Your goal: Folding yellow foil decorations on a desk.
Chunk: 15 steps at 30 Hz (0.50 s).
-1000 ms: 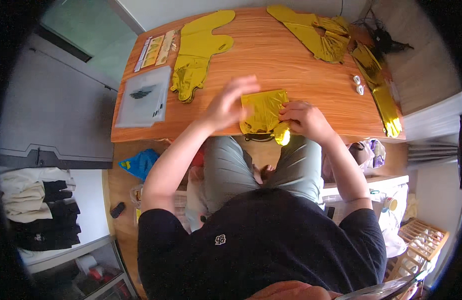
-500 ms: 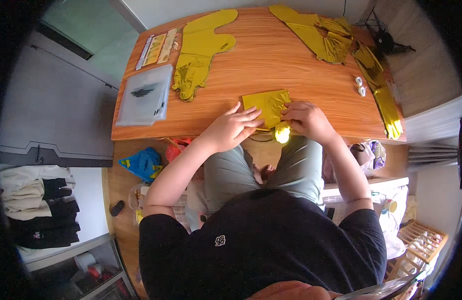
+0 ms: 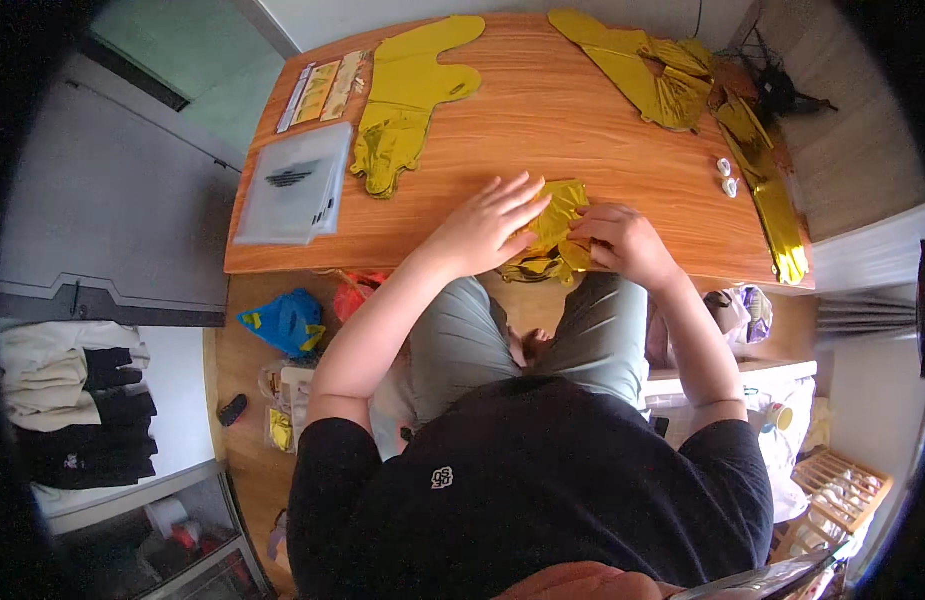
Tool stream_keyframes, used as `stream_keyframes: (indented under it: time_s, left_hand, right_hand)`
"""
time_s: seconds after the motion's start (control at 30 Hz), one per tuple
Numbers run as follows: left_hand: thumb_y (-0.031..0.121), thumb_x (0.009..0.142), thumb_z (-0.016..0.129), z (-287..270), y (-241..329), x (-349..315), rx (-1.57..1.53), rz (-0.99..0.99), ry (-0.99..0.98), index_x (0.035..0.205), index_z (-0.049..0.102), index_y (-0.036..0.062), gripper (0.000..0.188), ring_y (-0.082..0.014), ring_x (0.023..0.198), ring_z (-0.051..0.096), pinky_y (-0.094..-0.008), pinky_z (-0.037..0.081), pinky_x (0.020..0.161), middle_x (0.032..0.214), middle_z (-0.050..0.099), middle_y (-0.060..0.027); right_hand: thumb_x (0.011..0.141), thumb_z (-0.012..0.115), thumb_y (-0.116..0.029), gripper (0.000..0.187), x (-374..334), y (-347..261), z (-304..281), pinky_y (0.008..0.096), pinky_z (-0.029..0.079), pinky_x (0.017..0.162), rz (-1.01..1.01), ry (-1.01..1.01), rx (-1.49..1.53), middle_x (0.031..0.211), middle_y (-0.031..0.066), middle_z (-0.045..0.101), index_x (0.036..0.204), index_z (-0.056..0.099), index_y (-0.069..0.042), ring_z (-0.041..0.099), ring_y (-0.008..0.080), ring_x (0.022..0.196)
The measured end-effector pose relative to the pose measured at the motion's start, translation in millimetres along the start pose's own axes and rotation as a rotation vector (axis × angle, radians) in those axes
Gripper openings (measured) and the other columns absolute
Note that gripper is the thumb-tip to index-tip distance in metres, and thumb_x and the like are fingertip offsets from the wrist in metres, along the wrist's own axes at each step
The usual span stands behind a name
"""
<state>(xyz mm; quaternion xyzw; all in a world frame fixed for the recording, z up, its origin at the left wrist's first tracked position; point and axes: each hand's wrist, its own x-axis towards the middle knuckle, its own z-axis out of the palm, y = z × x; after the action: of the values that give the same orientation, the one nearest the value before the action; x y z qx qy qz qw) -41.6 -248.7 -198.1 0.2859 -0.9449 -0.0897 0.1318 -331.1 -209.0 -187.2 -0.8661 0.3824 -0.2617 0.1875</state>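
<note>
A folded gold foil balloon [image 3: 559, 212] lies at the table's near edge in front of me, its crumpled lower end [image 3: 544, 268] reaching over that edge. My left hand [image 3: 487, 230] rests flat on the foil's left side, fingers outstretched and covering part of it. On the right side, my right hand [image 3: 622, 240] has its fingers curled onto the foil's edge; the fingertips are partly hidden. A larger flat gold foil balloon [image 3: 397, 100] lies farther off to the left, and another, creased one [image 3: 642, 75] is at the far right.
Clear plastic sleeves [image 3: 282, 190] and paper strips [image 3: 317, 92] lie at the table's left. A long gold foil piece [image 3: 772, 215] runs along the right edge, near two small white rolls [image 3: 727, 178]. A black mesh object [image 3: 782, 90] stands behind. Below is a blue bag [image 3: 282, 322].
My left hand has moved farther from me and spread over the foil's left side. The shiny hanging end beside my right hand has shifted left and lies crumpled along the edge.
</note>
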Motion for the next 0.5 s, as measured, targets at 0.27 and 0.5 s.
stream_keyframes:
  time_s: [0.27, 0.5]
  left_hand:
    - [0.046, 0.106, 0.051, 16.4, -6.7, -1.5, 0.064, 0.027, -0.044, 0.156, 0.040, 0.0064, 0.065, -0.0346, 0.155, 0.030, -0.0513, 0.026, 0.126, 0.166, 0.035, -0.0159]
    - [0.049, 0.102, 0.058, 11.8, -5.6, -0.6, 0.031, 0.008, -0.114, 0.165, 0.025, 0.0117, 0.080, -0.0338, 0.158, 0.021, -0.0500, 0.020, 0.128, 0.171, 0.025, -0.0137]
  right_hand:
    - [0.077, 0.078, -0.016, 0.037, -3.8, -0.7, -5.4, 0.0471, 0.052, 0.104, -0.117, -0.064, -0.056, 0.122, 0.0147, 0.072, 0.112, 0.074, -0.005, 0.066, 0.0371, 0.117]
    - [0.080, 0.079, -0.022, 0.044, -6.5, 2.1, -3.8, 0.0486, 0.053, 0.105, -0.317, -0.052, -0.274, 0.125, 0.0143, 0.070, 0.120, 0.072, -0.006, 0.066, 0.0368, 0.120]
